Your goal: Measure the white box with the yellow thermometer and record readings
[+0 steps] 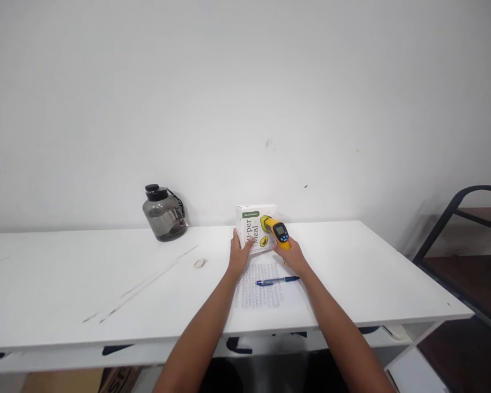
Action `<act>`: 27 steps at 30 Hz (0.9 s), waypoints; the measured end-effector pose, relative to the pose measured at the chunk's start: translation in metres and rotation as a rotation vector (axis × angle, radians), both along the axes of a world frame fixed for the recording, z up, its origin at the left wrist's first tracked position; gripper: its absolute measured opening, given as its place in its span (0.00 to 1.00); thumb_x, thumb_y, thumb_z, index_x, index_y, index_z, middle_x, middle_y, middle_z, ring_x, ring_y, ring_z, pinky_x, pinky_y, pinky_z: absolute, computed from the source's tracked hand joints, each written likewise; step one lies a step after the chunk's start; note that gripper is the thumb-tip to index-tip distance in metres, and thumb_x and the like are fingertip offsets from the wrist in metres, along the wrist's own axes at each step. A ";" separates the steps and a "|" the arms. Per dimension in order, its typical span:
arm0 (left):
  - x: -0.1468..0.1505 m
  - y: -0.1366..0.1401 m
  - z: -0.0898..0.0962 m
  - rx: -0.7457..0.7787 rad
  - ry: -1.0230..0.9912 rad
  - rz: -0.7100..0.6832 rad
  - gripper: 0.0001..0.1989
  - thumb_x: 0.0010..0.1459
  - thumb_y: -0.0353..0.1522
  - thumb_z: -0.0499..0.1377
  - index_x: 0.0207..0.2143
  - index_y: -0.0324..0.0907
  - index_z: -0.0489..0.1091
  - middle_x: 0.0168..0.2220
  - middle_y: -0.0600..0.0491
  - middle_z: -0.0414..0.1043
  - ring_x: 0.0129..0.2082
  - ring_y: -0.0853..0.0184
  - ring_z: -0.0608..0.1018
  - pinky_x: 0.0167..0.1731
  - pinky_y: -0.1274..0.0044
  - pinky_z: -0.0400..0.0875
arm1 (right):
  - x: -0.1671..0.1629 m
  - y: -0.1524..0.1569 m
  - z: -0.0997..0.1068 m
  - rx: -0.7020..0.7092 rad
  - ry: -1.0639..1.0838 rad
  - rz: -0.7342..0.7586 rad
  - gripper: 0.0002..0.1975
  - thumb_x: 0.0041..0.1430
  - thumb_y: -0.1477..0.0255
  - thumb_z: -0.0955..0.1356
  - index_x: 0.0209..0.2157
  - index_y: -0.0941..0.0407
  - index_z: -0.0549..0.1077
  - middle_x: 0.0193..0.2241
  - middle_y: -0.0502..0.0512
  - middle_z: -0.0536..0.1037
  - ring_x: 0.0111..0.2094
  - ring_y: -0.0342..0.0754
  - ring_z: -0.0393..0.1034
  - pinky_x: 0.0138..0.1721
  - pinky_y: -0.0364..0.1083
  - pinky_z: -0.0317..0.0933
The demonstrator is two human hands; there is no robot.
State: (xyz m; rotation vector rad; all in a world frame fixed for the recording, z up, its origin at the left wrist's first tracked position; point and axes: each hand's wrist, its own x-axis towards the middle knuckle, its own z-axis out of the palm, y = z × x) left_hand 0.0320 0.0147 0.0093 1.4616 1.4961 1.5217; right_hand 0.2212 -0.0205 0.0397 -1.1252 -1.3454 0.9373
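A white box [258, 226] with a green label and avocado pictures is upright near the back of the desk. My left hand [239, 252] grips its lower left side, thumb across the front. In my right hand [292, 254] is a yellow and black infrared thermometer [279, 230], fingers wrapped round its handle. Its small screen and blue buttons face me, and its nose overlaps the box's right side; whether they touch, I cannot tell. Just below the box lies a sheet of paper [259, 297] covered in writing, with a blue pen [276, 281] across it.
A large grey see-through water jug [163, 215] with a black lid stands at the back left against the wall. Left of the paper lies a small whitish object [199, 263]. Beyond the right edge of the white desk [352, 273] is a black-framed rack [466, 218].
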 end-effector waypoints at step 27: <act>0.004 0.002 -0.003 -0.029 0.082 -0.057 0.46 0.55 0.50 0.56 0.66 0.40 0.36 0.64 0.42 0.50 0.64 0.57 0.53 0.62 0.66 0.50 | -0.005 0.004 -0.007 0.026 -0.037 -0.179 0.17 0.45 0.61 0.69 0.36 0.57 0.70 0.30 0.51 0.74 0.32 0.48 0.66 0.36 0.46 0.61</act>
